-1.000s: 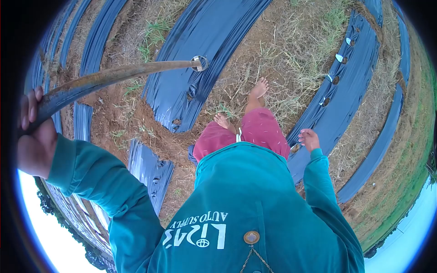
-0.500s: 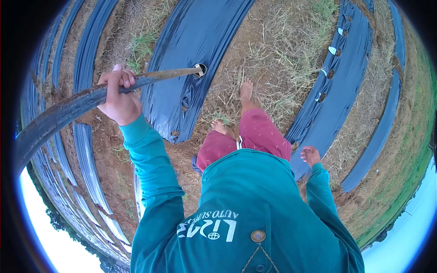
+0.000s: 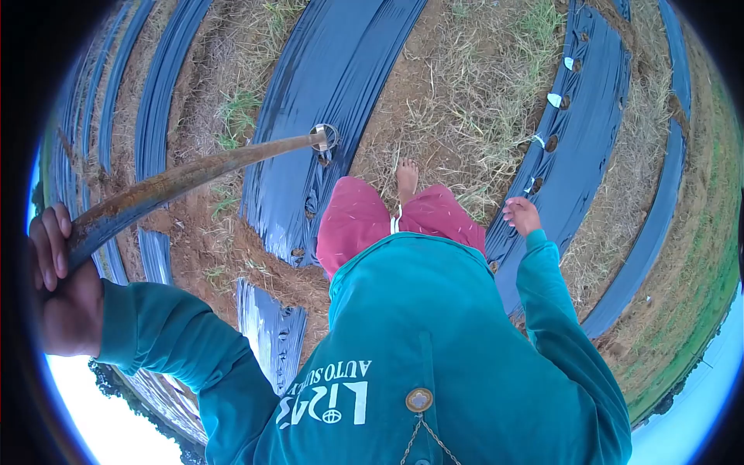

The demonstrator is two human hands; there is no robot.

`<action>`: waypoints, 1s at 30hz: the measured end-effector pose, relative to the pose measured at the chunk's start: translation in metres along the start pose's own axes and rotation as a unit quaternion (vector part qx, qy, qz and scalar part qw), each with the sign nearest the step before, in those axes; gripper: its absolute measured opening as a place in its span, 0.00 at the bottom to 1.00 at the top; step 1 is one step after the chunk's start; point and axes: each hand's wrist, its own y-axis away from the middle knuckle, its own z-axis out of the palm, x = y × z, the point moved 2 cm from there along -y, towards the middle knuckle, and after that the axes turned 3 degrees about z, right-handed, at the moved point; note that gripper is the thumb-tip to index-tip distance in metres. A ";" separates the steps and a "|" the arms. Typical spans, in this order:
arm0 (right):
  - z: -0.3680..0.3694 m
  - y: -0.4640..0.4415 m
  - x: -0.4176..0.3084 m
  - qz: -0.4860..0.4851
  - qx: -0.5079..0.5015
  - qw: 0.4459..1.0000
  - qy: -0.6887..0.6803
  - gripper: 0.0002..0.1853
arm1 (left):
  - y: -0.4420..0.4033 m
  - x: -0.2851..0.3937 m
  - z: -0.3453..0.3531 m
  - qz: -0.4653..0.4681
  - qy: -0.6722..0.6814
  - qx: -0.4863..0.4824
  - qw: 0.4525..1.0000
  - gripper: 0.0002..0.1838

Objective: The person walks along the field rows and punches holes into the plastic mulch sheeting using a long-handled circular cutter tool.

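Observation:
My left hand (image 3: 56, 252), at the far left edge, is wrapped round the upper part of a long-handled hole cutter (image 3: 194, 169). It is a worn, curved-looking pole with a round metal ring (image 3: 325, 137) at its far end. That ring is over the black plastic mulch film (image 3: 341, 46); I cannot tell whether it touches. A dark opening (image 3: 324, 160) shows right beside the ring, with more ragged holes along the same strip. My right hand (image 3: 523, 215) hangs at my right side, fingers loosely bent and apart, with nothing visible in it.
Another film-covered bed (image 3: 585, 132) on the right has several holes with white scraps (image 3: 555, 100) at their edges. Dry grass and soil (image 3: 457, 101) lie between the beds. One bare foot (image 3: 407, 178) shows ahead of me. More film strips (image 3: 167, 101) run along the left.
My left hand has moved outward to the left edge with the pole. The ring now appears lower and further left. My right hand is higher in view, and only one foot shows instead of two.

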 end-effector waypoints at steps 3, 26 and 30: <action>-0.012 -0.005 -0.009 0.004 -0.006 1.000 0.006 0.09 | -0.008 0.009 0.012 0.005 -0.124 0.149 0.981 0.20; -0.060 -0.003 -0.035 0.107 0.089 0.990 0.010 0.09 | -0.069 -0.255 0.174 -0.084 0.097 0.201 0.971 0.14; -0.062 -0.015 -0.076 0.097 0.093 0.991 -0.005 0.09 | -0.118 -0.204 0.185 -0.070 0.101 0.097 0.988 0.15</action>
